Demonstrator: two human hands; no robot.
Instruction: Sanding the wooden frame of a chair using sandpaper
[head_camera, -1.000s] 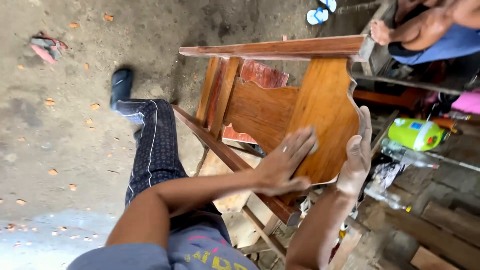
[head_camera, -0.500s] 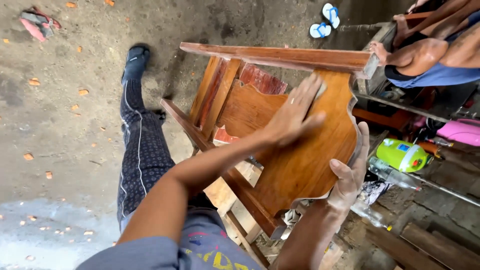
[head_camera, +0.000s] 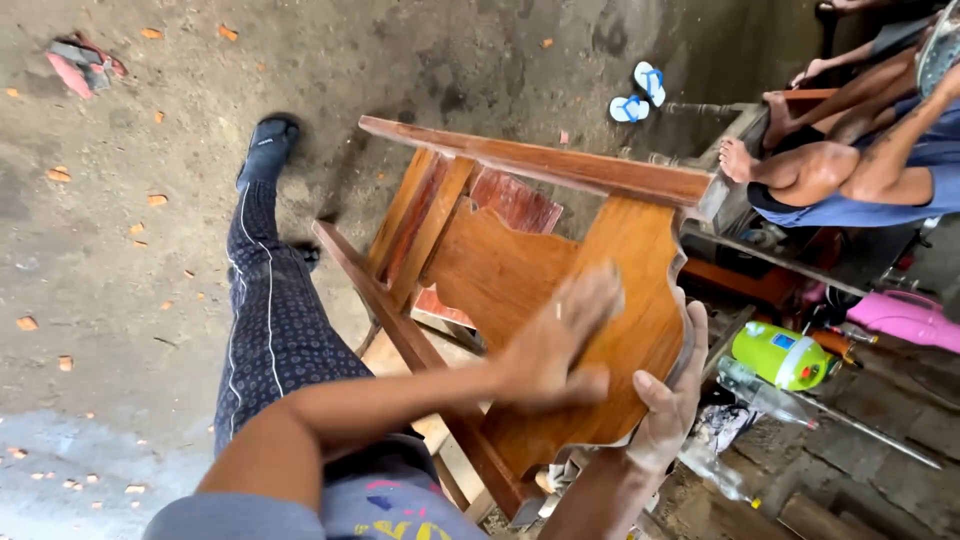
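Wooden furniture frame (head_camera: 520, 260) stands tilted on the dirt floor (head_camera: 120, 260), against the person's outstretched leg (head_camera: 270, 310). On its scalloped wood panel (head_camera: 640, 250) the left hand (head_camera: 555, 345) lies flat, fingers spread, blurred; whether anything sits beneath the palm cannot be told. Just right, the right hand (head_camera: 668, 405) clasps the panel's curved edge. Farther right lie a green container (head_camera: 780, 355) and clear bottles (head_camera: 765, 390).

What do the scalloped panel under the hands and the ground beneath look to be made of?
Scalloped panel: apparently wood, orange-brown with visible grain and a slight sheen, possibly varnished or stained. Ground: looks like bare concrete or packed earth, grey, rough and stained.
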